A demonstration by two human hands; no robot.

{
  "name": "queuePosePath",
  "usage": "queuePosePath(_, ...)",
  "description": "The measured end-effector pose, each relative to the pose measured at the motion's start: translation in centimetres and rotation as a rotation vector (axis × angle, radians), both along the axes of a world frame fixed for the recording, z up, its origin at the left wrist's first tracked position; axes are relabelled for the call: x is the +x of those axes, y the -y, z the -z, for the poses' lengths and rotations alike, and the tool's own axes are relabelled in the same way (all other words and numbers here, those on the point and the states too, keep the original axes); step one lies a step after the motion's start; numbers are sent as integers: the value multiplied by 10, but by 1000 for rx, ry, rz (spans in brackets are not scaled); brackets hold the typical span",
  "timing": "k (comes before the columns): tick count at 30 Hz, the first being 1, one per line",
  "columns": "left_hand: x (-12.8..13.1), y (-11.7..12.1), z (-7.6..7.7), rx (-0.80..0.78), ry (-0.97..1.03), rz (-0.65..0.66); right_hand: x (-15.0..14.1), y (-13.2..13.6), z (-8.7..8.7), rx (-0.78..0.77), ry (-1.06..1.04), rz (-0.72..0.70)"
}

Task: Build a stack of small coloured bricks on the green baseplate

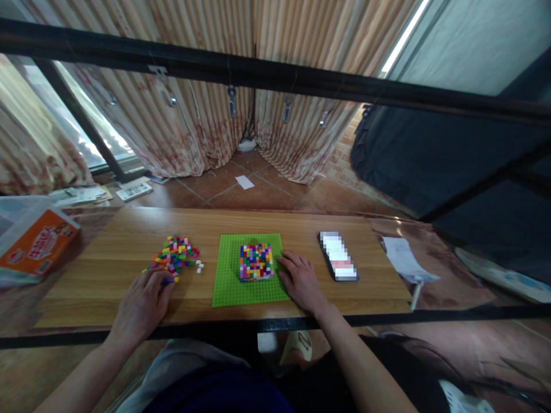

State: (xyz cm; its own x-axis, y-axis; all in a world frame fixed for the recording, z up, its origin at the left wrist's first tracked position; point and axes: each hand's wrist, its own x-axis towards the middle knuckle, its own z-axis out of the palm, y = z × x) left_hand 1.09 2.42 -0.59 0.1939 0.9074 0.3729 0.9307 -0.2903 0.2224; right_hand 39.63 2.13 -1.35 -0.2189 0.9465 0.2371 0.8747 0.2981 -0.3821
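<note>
A green studded baseplate lies on the wooden table, bearing a square block of many-coloured toy bricks. To its left is a loose pile of small coloured bricks, with a few white bricks beside it. My left hand rests at the near edge of the pile, fingers curled and thumb drawn in. Blue and yellow bricks show by its fingertips; what the fingers hold is mostly hidden. My right hand lies on the baseplate's right edge, fingers stretched out and apart, close beside the brick block.
A phone lies on the table to the right. A plastic tub with an orange label stands off the left end. A black metal bar crosses above the table. Papers lie beyond the right end.
</note>
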Motion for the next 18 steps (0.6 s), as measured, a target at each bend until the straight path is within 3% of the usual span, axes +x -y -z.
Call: queuePosePath(18, 14, -15, 9, 84, 6, -79, 0, -1, -2, -17, -2, -6)
